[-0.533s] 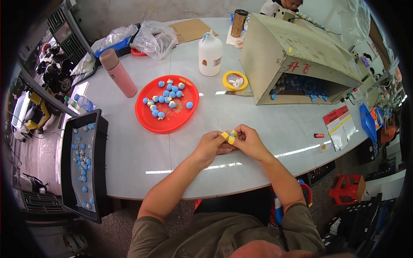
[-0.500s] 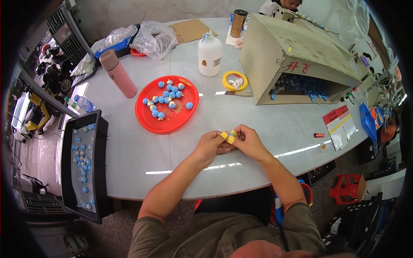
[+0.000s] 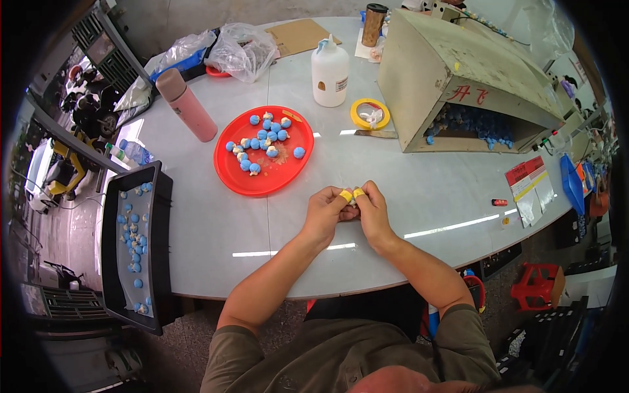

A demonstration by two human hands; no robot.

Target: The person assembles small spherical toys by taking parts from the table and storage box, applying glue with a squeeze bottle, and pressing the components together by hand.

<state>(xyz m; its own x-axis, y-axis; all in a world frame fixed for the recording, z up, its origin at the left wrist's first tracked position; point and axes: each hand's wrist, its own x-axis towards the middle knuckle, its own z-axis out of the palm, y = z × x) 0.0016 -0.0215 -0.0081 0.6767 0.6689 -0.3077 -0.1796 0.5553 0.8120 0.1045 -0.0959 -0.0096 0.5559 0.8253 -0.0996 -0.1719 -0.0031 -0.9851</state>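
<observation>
- The left hand [image 3: 325,214] and the right hand [image 3: 373,211] meet above the near edge of the round grey table [image 3: 419,190], close to its middle, and they touch each other at the fingertips.
- The thumbs of both hands wear yellow tape [image 3: 352,194], and the fingers are pressed together around a small pale piece [image 3: 351,201]; it is mostly hidden, so I cannot tell its exact shape.
- Both forearms come over the near table edge from below.
- At the left edge of the table a black tray [image 3: 162,216] holds scattered small blue balls [image 3: 131,229].
- Beyond the hands, toward the middle of the table, a red round plate [image 3: 262,182] carries a group of blue and pale balls [image 3: 263,139].
- A pink bottle [image 3: 185,105] stands left of the plate, near the left edge.
- A yellow tape roll [image 3: 370,113] lies flat right of the plate, just beside a large beige box [image 3: 458,72] whose open side shows more blue pieces inside.
- A white plastic bottle [image 3: 329,72] stands behind the tape roll.
- At the far edge lie clear plastic bags [image 3: 239,49] and a brown cardboard sheet [image 3: 298,36].
</observation>
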